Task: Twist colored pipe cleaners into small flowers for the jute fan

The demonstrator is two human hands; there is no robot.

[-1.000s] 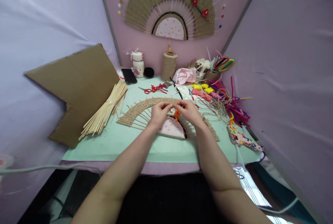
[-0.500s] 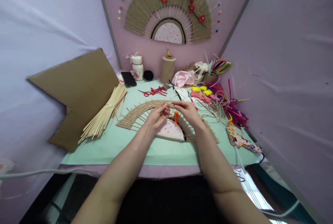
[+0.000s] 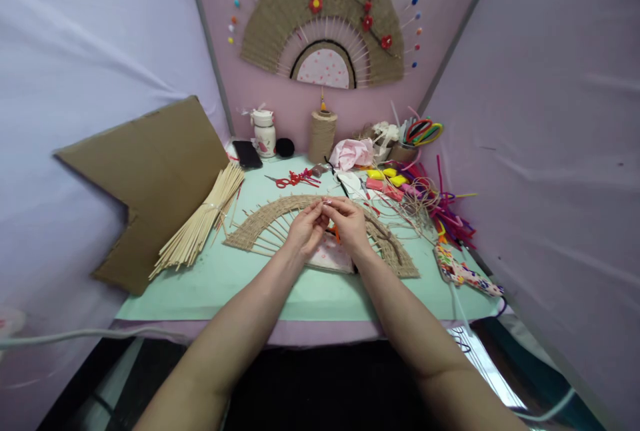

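Head view — mint tabletop, lilac walls, left hand, right hand pinched together, apparently on something pale.

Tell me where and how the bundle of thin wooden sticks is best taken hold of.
Probably around the middle of the stick bundle, at its binding, coming from the right: it is gathered there but splays toward its near end, and brown cardboard flanks its left.

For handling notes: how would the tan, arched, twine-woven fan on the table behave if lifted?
The fan is probably fairly stiff, given its radiating sticks; likely light, having open gaps between them; thin sticks may snap.
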